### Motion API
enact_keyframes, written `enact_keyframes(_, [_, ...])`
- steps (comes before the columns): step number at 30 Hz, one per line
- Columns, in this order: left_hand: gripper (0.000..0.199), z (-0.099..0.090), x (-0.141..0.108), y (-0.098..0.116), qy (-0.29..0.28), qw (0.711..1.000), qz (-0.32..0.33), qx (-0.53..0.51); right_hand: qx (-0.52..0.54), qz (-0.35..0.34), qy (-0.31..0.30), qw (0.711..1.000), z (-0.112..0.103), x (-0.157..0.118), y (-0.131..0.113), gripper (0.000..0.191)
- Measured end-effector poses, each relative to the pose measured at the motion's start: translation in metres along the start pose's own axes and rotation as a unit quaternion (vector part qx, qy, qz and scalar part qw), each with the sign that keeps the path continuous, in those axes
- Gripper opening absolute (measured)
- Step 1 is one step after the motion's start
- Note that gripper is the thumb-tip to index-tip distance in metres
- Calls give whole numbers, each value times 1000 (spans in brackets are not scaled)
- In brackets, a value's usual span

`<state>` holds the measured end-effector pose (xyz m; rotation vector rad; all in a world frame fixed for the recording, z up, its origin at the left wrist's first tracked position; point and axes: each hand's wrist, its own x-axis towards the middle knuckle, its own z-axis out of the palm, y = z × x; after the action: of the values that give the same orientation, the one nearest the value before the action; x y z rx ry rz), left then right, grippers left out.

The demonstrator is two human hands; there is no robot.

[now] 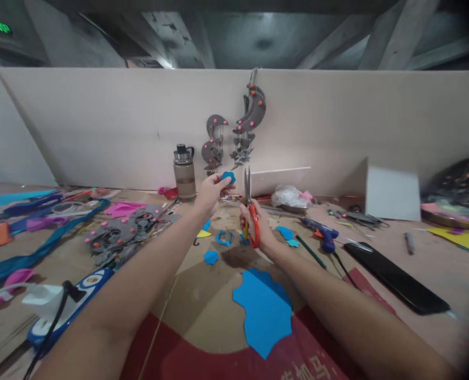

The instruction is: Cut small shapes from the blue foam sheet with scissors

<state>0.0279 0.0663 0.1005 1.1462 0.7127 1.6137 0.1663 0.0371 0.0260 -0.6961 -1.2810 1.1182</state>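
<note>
My left hand point(212, 191) pinches a small blue felt piece point(228, 177) with a wavy edge, raised over the table. Just right of it, my right hand point(258, 224) is wrapped round red-handled scissors point(254, 221); their blades point up and stand slightly apart, not touching the felt. Something yellow shows at the right fingers, too small to name. Below the hands lie a blue cut-out point(210, 257) and a curved blue scrap point(224, 238). A large blue felt sheet point(263, 309) with a scalloped edge lies nearer me. More blue pieces point(285, 233) rest to the right.
A drink bottle point(185, 177) stands by the white partition point(119, 121), where grey moon ornaments point(252, 111) hang. On the right are a blue glue gun point(324, 235), a green pencil point(311, 251) and a black phone-like slab point(393, 274). A power strip point(94, 282) and felt strips point(40, 258) lie left.
</note>
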Motion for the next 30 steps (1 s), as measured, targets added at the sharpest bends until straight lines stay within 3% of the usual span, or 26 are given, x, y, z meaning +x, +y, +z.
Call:
enact_keyframes(4, [21,8,-3,4,-17,1000,-6,-14,36,26,-7,999,2,0,0,40])
enact_keyframes(8, [25,-3,-10,2,-34,999,-32,6,45,46,-50,997,1,1,7,43])
enact_keyframes(12, [20,-13,-11,4,-5,998,-55,9,39,53,-69,995,1,0,14,43])
enact_keyframes(18, [16,-10,-10,8,-5,998,-58,27,5,38,-58,998,-3,-5,1,27])
enact_keyframes(24, [20,-12,-12,8,13,998,-47,47,23,60,-128,990,-2,-11,-11,37])
enact_keyframes(30, [20,-11,-13,12,32,997,-66,32,7,59,-154,986,0,-14,-12,40])
